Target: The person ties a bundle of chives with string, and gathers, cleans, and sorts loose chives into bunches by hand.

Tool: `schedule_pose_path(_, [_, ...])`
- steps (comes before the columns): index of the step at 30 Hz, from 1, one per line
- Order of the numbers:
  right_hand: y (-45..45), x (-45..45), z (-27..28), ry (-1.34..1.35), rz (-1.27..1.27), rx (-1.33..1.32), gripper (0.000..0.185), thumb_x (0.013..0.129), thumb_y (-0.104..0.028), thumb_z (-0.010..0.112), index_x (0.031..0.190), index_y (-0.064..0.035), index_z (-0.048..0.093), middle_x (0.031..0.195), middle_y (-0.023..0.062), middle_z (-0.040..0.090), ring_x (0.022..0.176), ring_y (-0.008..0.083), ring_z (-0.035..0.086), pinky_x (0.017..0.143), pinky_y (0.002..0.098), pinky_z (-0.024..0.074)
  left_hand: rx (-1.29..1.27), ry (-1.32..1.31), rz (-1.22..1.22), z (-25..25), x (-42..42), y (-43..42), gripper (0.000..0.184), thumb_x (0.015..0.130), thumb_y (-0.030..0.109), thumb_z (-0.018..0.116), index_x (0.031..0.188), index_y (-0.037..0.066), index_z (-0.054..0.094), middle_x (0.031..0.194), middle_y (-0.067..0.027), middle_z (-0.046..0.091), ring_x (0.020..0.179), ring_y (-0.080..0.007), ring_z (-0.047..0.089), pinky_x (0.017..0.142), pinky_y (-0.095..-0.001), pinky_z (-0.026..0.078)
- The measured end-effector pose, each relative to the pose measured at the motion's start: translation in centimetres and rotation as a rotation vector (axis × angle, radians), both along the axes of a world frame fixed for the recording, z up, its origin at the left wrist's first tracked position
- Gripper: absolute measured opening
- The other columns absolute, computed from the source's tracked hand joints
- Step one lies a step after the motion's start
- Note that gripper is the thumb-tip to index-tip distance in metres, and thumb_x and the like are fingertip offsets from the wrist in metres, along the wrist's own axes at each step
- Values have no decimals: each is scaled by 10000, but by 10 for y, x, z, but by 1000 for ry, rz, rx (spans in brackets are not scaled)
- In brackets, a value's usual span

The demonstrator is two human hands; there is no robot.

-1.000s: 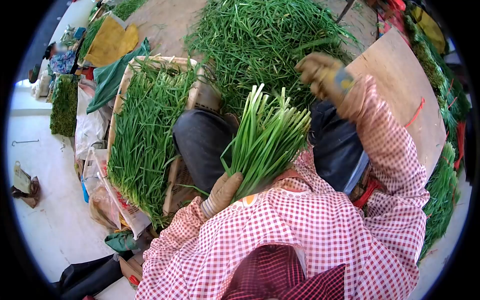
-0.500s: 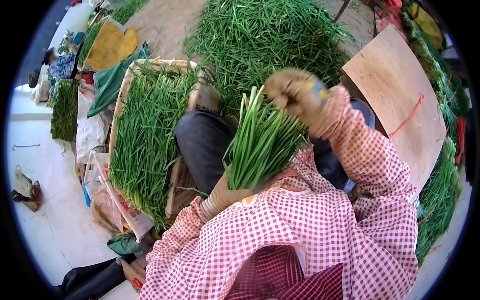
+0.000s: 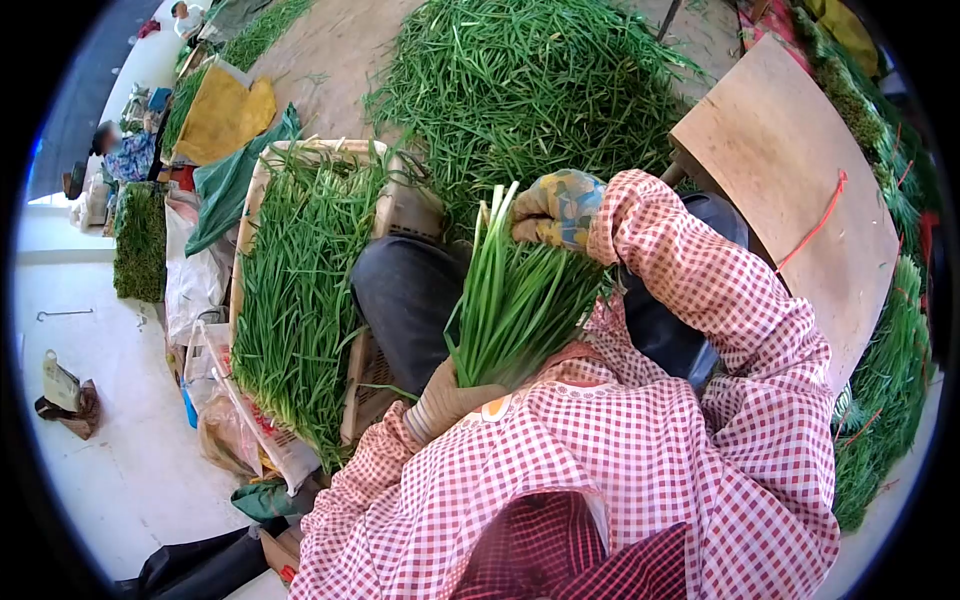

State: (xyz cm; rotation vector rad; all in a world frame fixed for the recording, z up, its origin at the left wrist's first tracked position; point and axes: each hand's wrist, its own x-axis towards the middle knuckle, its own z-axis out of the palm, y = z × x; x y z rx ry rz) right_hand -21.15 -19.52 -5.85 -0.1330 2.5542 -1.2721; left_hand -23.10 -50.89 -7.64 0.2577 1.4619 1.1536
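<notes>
Your left hand (image 3: 445, 402), in a knit work glove, grasps the bunch of chives (image 3: 520, 310) near its lower end, fingers wrapped around the leaves with the thumb along the outer side. The bunch sits in front of your chest, between your dark-trousered knees. It is tilted, with its pale cut ends pointing up and away from you.

Your right hand (image 3: 560, 208), in a glove with a blue and yellow patterned back, is at the upper part of the bunch. Its fingers are bent and reach the pale stalks; you cannot tell from this view whether the fingertips pinch any of them.

To your left stands a plastic crate (image 3: 340, 147), filled with loose chives (image 3: 305, 290) up to its rim. Straight ahead lies a large heap of cut greens (image 3: 530, 90) on the brown floor surface. To your right is a tilted tan board (image 3: 800, 190) with a red tie (image 3: 820, 225) across its face. Beyond the board's lower edge lie green bundles (image 3: 885, 420) with red ties on them. A green cloth (image 3: 215, 195) touches the crate's far left corner, near a yellow cloth (image 3: 225, 115).
</notes>
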Motion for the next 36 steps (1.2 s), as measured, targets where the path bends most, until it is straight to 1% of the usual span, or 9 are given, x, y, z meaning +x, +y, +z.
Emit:
schedule_pose_path(3, [6, -6, -39, -2, -37, 33, 298, 852, -249, 639, 1087, -67, 637, 941, 142, 655, 923, 268, 626, 836, 347, 497, 10, 49, -11, -1, 0, -2, 613, 743, 131, 785, 1262, -1, 487, 1164, -84, 603, 1038, -161, 569, 903, -306, 466])
schedule_pose_path(6, [71, -24, -91, 352, -568, -101, 240, 865, -191, 626, 1068, -65, 641, 981, 115, 673, 884, 246, 637, 786, 326, 519, -7, 58, 11, -4, 1, -7, 615, 737, 124, 789, 1257, -4, 487, 1150, -84, 610, 1023, -157, 575, 894, -306, 473])
schedule_pose_path(9, [94, -8, -2, 214, -1034, -60, 284, 864, -155, 626, 1110, -15, 602, 1101, 139, 638, 884, 238, 639, 757, 321, 547, -8, 95, 21, -2, 2, -10, 600, 736, 125, 789, 1244, -6, 498, 1144, -85, 613, 1009, -152, 581, 885, -302, 477])
schedule_pose_path(11, [107, -5, -5, 35, -908, 6, 346, 933, -247, 533, 1215, -47, 549, 1173, 157, 593, 1112, 250, 560, 921, 363, 498, 9, 84, 27, 1, 1, -8, 593, 736, 126, 789, 1238, -6, 504, 1142, -86, 615, 1007, -150, 581, 882, -300, 477])
schedule_pose_path(17, [14, -1, 12, 38, 72, 257, 315, 820, -307, 683, 1031, -75, 664, 977, 130, 637, 903, 273, 620, 821, 346, 508, 22, 97, 12, 2, 0, -7, 586, 732, 121, 788, 1233, -9, 512, 1149, -87, 613, 1008, -156, 581, 879, -300, 477])
schedule_pose_path(21, [9, -9, -17, 124, 0, 22, 204, 822, -220, 663, 938, -53, 675, 792, 113, 634, 759, 262, 620, 674, 376, 494, 8, -6, 63, 3, 0, -6, 614, 722, 84, 768, 1266, 2, 494, 1187, -98, 592, 1057, -184, 568, 919, -319, 455])
schedule_pose_path(27, [68, -12, -22, 191, -778, 57, 275, 870, -285, 621, 1026, -63, 667, 865, 149, 644, 836, 274, 625, 740, 375, 506, 263, -494, 290, 9, -2, -17, 774, 655, 129, 751, 1348, 21, 425, 1302, -151, 517, 1152, -262, 531, 1007, -388, 406])
schedule_pose_path(31, [70, 12, -38, 88, -590, 389, 395, 863, -383, 619, 1049, -36, 659, 937, 160, 638, 942, 293, 609, 814, 416, 492, 437, -747, 306, -33, -13, -46, 798, 669, 185, 758, 1365, 24, 403, 1327, -160, 495, 1145, -271, 534, 989, -390, 428])
schedule_pose_path(36, [28, 32, -44, 491, -547, -498, 340, 833, -269, 705, 1062, -40, 604, 853, 29, 610, 790, 127, 578, 684, 273, 488, 851, -1186, 14, -50, -18, -36, 749, 699, 174, 740, 1356, 23, 414, 1319, -161, 502, 1145, -265, 533, 993, -388, 425])
